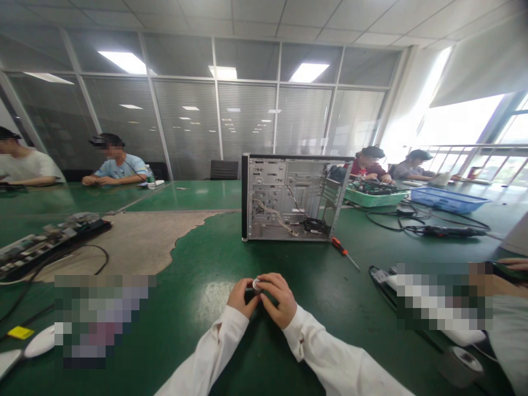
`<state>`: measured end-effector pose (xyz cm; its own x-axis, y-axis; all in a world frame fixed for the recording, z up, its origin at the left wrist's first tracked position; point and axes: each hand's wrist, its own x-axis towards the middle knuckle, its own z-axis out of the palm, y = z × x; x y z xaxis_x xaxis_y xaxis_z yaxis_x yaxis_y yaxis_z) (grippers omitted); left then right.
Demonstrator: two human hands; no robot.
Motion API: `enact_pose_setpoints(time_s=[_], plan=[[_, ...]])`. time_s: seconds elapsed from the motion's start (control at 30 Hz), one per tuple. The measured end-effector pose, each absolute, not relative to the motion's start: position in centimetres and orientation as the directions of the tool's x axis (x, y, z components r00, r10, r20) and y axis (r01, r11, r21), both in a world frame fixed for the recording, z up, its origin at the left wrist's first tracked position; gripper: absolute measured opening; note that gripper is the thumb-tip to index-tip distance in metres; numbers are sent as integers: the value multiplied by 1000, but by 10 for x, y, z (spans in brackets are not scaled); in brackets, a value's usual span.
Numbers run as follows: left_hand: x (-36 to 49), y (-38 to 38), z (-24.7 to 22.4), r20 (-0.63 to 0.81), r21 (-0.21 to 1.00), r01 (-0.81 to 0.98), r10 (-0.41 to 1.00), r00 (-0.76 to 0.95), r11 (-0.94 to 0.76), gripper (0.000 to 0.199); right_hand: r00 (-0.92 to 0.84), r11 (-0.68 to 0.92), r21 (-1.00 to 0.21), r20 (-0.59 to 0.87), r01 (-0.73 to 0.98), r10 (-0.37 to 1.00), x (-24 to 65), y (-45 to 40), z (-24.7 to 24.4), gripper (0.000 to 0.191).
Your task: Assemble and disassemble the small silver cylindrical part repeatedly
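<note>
Both of my hands meet over the green table (206, 258), in front of an open metal computer case (289, 198). Between the fingertips is a small white ring-like object (256, 284). My left hand (240, 297) pinches it from the left, and my right hand (279, 298) holds it from the right with curled fingers. The case stands upright with loose cables and a black part inside. A red-handled screwdriver (340, 247) lies by its right lower corner.
Green basket (375, 198) and blue basket (447, 201) stand at the back right, near cables and a black tool (454, 231). A power strip (49, 242) lies left, a tape roll (461, 366) lower right. Several people sit around; one is close at right.
</note>
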<state>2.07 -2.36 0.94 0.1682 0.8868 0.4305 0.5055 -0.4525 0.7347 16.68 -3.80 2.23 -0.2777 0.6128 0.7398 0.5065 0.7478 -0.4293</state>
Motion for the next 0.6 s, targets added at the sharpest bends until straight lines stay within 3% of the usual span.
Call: enact_pose_setpoints(time_s=[0.43,0.6], plan=[[20,-22,7,424,735,498,885,193,-460,27,-282,757,-416,749,504,600,168,-42,27,41],[17,-16,-1,437,725,545,893,107,-420,28,-250,668,-439,690,601,679,183,-23,13,39]])
